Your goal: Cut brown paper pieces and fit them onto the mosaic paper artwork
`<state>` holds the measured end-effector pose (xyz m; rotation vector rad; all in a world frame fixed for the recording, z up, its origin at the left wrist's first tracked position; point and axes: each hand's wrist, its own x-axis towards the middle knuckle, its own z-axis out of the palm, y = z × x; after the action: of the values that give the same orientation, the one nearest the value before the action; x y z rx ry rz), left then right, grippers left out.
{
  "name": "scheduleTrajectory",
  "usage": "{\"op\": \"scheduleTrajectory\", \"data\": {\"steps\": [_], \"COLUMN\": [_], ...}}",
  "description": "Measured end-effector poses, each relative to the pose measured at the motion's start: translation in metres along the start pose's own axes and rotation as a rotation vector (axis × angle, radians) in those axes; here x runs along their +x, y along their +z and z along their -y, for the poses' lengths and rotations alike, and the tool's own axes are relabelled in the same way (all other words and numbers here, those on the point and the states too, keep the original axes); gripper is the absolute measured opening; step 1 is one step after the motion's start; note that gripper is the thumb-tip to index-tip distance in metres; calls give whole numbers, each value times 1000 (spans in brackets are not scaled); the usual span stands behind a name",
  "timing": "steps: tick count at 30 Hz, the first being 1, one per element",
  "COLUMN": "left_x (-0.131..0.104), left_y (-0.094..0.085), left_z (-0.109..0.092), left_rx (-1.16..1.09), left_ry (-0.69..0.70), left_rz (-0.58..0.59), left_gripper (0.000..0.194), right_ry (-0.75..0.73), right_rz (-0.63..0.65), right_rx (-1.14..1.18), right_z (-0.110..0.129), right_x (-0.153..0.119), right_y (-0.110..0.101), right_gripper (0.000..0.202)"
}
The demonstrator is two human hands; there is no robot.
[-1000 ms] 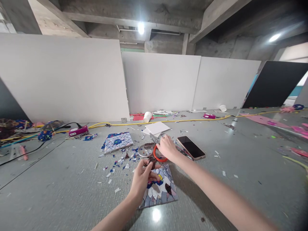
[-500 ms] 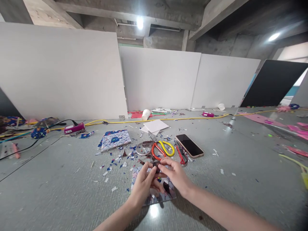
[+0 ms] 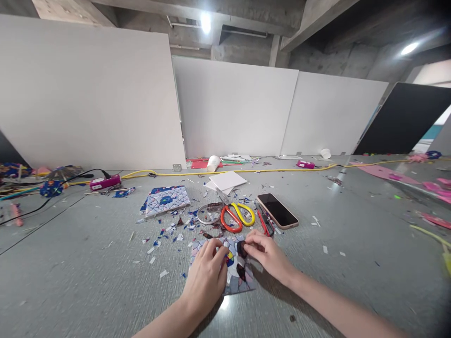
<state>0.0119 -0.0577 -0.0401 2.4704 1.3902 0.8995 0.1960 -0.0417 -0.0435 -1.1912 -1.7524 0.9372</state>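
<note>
**Right hand (image 3: 268, 258) pinching a dark piece (image 3: 241, 250) at a mosaic board (image 3: 235, 285), left hand (image 3: 206, 272) apart from it**

Half a second ago both hands met over the board with a dark piece between them; now they have separated. The right thumb and forefinger are closed on the dark piece's right edge. The piece is at the board's upper right, directly left of those fingertips; whether it lies flat cannot be told. The left hand now covers the board's left side, fingers curled; whether they grip anything is hidden. Nearer the viewer, a second dark piece (image 3: 241, 272) lies on the board, between the hands.
</note>
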Motion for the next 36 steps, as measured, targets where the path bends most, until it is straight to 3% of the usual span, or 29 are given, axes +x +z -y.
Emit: {"op": "scheduleTrajectory", "data": {"steps": [4,7,12,19,25,36], "left_x": [-1,0,-3,-9,-13,-14], "left_y": [2,2,4,6,7,9], "left_z": [1,1,0,-5,-11,-14], "left_rx": [23,42,115,242,235,140], "left_ry": [66,79,125,236,374,392], "left_rz": [96,152,138,27,101,146], "left_gripper": [28,28,30,32,29,25], "right_ry": [8,-27,-72,-81,-72,-57], "right_rz": [80,69,40,3,22,17], "right_rx": [-5,-71,-194,-247,-233,-230], "right_z": [7,6,1,-3,-7,-7], "right_x": [0,-2,-2,-1,1,0], "right_y": [4,5,7,9,7,6], "right_gripper": [9,8,7,10,7,9]}}
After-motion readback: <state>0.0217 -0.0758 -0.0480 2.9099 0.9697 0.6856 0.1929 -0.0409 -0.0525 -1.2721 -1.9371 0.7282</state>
